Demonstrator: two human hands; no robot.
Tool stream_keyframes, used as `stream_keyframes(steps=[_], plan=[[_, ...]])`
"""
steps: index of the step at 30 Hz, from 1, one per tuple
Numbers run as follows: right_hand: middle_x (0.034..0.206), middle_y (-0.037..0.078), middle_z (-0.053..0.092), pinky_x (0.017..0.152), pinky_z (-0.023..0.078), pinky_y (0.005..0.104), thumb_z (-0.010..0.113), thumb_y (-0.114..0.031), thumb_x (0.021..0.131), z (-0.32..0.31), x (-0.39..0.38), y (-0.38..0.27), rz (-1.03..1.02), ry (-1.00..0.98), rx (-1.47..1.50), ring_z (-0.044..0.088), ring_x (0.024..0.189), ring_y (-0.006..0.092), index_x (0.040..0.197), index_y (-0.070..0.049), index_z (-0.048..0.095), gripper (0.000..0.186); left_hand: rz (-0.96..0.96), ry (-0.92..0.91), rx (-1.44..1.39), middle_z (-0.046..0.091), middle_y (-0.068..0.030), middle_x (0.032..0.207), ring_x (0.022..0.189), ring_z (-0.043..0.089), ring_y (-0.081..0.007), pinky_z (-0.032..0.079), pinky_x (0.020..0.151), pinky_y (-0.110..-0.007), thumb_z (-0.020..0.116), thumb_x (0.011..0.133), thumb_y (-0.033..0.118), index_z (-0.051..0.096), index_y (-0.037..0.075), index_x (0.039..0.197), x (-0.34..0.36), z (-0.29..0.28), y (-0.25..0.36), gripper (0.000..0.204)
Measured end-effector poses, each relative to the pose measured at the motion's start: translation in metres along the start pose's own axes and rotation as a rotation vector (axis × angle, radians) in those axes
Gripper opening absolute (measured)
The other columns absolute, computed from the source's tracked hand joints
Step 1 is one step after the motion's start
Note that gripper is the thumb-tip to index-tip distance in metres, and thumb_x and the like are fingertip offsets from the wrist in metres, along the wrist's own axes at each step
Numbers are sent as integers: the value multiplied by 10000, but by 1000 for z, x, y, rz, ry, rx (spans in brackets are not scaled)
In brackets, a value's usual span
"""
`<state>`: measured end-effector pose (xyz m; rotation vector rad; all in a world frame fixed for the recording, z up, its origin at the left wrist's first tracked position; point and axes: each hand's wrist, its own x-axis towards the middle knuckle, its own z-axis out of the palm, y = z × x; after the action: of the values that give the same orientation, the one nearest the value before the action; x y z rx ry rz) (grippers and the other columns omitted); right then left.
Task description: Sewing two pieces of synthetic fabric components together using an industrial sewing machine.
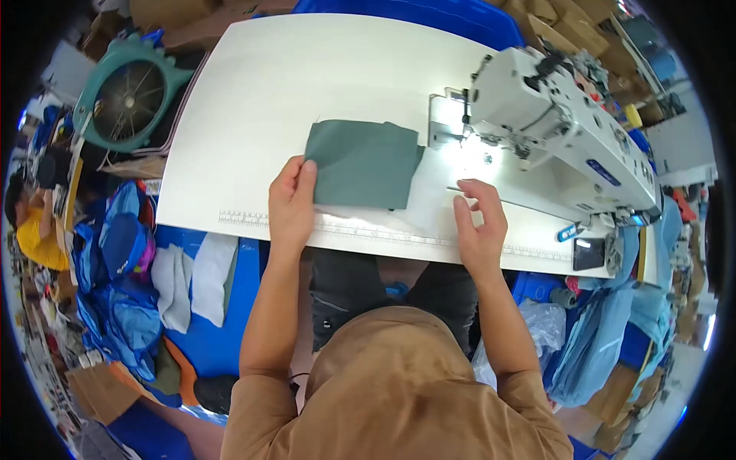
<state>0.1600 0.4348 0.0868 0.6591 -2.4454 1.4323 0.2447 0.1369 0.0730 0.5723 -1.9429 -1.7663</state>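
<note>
A dark green rectangular piece of fabric (364,165) lies on the white sewing table (253,92). My left hand (293,203) pinches its left edge, with the thumb on top and the fingers partly hidden. White thin material (429,192) shows beyond the right and lower edges of the green piece. My right hand (481,222) is just above the table to the right of the fabric, thumb and fingers bent but apart, with nothing visible between them. The white sewing machine (571,126) stands at the right, its lit needle area (479,149) beyond my right hand.
A printed ruler strip (345,228) runs along the table's near edge. A phone (589,254) and a small blue tube (567,232) lie at the right. Left of the table stand a green fan (126,96) and piled blue garments (126,261); a blue bin (437,19) borders the far edge.
</note>
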Motion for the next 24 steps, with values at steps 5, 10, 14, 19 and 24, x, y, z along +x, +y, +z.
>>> stream_keyframes(steps=[5,10,14,19,24], plan=[[1244,116,735,932,574,410,736,-72,997,9,30,-4,-111,-83,-81,698,1148,316,1223,-72,751,226,-22,-12,57,652,46,934,904,544,-57,462,842,-230,594,1173,242,733,-22,1198,7,2,3,299],[1136,118,794,779,576,365,757,-151,1010,20,57,-20,137,-342,1,743,918,243,1363,-29,718,377,-46,-72,54,668,47,960,925,555,-53,468,855,-225,599,1172,240,739,-15,1215,13,-3,1,294],[1063,145,796,842,593,415,773,-192,982,30,66,-28,262,-327,27,732,837,338,1445,-15,657,509,-35,-77,-1,666,49,969,932,554,-54,469,859,-225,605,1173,246,739,-13,1220,12,-2,2,295],[979,127,770,734,584,370,771,-157,982,42,73,-20,404,-347,274,713,763,229,1536,-1,589,604,-47,-85,-65,761,-4,1120,1047,643,-83,504,974,-245,631,1160,234,747,-14,1313,16,0,9,314],[874,52,685,634,545,283,730,-79,1015,38,69,-43,572,-417,617,687,739,127,1505,2,606,512,64,-11,-77,776,-41,1166,1091,676,-121,518,1019,-273,683,1127,213,744,-11,1358,20,11,32,327]])
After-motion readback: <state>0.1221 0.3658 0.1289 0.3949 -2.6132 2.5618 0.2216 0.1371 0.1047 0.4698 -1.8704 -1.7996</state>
